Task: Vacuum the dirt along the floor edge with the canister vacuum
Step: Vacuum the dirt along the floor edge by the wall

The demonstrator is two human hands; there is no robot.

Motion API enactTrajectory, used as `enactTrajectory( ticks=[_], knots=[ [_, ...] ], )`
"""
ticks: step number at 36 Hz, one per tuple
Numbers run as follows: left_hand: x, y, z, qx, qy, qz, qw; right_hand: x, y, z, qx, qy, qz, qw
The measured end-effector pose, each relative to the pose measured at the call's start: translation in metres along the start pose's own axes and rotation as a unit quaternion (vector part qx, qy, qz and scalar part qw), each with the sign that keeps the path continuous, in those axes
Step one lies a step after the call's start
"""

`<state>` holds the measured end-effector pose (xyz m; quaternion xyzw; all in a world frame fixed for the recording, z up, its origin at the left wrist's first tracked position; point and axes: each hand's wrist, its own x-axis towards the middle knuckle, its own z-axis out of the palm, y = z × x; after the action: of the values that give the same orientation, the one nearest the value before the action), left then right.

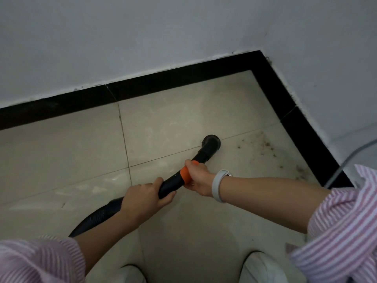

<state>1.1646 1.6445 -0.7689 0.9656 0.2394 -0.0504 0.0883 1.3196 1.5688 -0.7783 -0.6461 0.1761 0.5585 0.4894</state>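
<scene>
A black vacuum hose (98, 215) runs from lower left up to a rigid black tube with an orange collar (185, 174). Its round nozzle (211, 142) sits on the beige tiled floor (61, 152). My left hand (145, 198) grips the tube just behind the collar. My right hand (199, 179), with a pale wristband, grips the tube at the orange collar. Dark specks of dirt (267, 148) lie scattered to the right of the nozzle, along the black skirting (302, 127) of the right wall. The canister itself is out of view.
White walls meet in a corner at upper right, edged by black skirting (163, 80). A thin grey cable (346, 160) hangs along the right wall. My two white shoes (265, 268) show at the bottom edge.
</scene>
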Motion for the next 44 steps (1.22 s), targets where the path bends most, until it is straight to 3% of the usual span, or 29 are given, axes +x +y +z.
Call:
enactTrajectory(
  ticks=[6, 25, 38, 44],
  knots=[
    [0.037, 0.04, 0.006, 0.032, 0.019, 0.061, 0.997, 0.004, -0.015, -0.051, 0.03, 0.047, -0.022, 0.998],
    [0.123, 0.128, -0.007, 0.02, -0.07, 0.118, 0.99, 0.01, -0.063, -0.143, 0.109, 0.134, -0.069, 0.983],
    [0.108, 0.13, -0.009, -0.03, -0.157, 0.175, 0.972, -0.009, -0.031, -0.144, 0.175, 0.197, -0.039, 0.964],
    [0.094, 0.12, -0.004, -0.034, -0.151, 0.194, 0.969, -0.015, -0.013, -0.132, 0.183, 0.238, -0.03, 0.953]
  ],
)
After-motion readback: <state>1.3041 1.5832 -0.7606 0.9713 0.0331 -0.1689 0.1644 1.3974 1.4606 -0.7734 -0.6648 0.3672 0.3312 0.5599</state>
